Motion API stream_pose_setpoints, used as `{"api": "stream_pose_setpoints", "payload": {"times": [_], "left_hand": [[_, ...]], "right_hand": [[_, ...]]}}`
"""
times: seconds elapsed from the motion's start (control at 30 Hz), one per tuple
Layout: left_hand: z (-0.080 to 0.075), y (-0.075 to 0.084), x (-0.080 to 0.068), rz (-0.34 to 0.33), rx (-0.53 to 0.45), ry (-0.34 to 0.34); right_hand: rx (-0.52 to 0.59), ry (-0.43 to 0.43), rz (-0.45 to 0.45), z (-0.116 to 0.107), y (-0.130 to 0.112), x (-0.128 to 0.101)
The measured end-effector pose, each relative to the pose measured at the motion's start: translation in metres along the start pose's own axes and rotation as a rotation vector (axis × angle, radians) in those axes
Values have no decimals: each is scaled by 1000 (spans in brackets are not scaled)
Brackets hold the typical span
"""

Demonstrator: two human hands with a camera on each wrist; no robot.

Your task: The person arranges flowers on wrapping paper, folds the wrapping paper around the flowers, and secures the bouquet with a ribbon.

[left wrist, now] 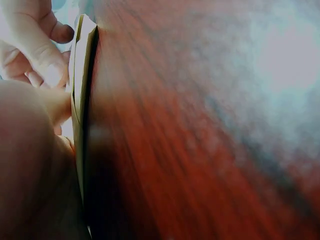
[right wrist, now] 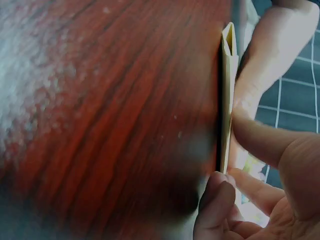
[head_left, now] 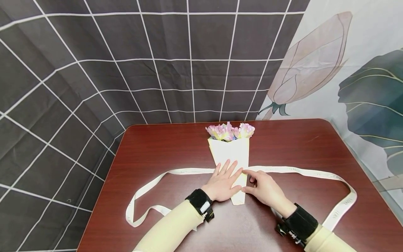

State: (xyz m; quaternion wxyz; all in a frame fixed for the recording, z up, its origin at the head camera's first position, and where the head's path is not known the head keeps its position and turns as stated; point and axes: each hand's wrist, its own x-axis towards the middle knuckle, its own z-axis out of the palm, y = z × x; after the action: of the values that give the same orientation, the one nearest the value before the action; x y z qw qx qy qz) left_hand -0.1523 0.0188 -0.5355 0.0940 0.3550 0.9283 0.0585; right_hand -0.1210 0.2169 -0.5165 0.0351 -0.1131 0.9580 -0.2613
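Observation:
In the head view, a bouquet of pink and white flowers (head_left: 229,131) in pale cream wrapping paper (head_left: 231,150) lies on the table, narrow end toward me. My left hand (head_left: 221,182) presses flat on the wrap with fingers spread. At the wrap's right edge, my right hand (head_left: 264,187) pinches with curled fingers; the right wrist view shows its thumb (right wrist: 260,140) against the folded paper edge (right wrist: 227,100). A long white printed ribbon (head_left: 192,171) runs out from both sides of the wrap; its middle is hidden. Whether the right fingers also hold ribbon is unclear.
The ribbon's left part loops back toward my left sleeve (head_left: 171,227); its right part curves round beside my right wrist. Beneath everything is a glossy red-brown table (head_left: 151,147). A dark grid curtain (head_left: 167,38) and a flower-print cloth (head_left: 315,63) hang behind.

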Motion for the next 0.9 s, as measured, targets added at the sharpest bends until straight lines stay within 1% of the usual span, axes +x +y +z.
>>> {"api": "stream_pose_setpoints", "payload": {"times": [0.07,0.2,0.33,0.43,0.57,0.67,0.8,0.9], "left_hand": [[1,-2,0,8,-24,-16],[0,-5,0,23,-48,-51],[0,-6,-1,36,-39,-51],[-1,-7,-2,52,-56,-38],[-3,-9,-5,74,-70,-21],[-3,-11,-6,94,-62,7],[-5,-12,-7,121,-60,54],[-7,-14,-8,128,-60,74]], "right_hand": [[-32,-21,-1,-1,-1,0],[-88,-65,34,-3,-2,-1],[-122,-90,55,-4,-2,0],[-122,-98,57,-5,-3,1],[-103,-88,27,-6,-3,2],[-89,-74,10,-5,-2,4],[-82,-61,13,-6,0,4],[-74,-53,3,-7,-1,4]]}}
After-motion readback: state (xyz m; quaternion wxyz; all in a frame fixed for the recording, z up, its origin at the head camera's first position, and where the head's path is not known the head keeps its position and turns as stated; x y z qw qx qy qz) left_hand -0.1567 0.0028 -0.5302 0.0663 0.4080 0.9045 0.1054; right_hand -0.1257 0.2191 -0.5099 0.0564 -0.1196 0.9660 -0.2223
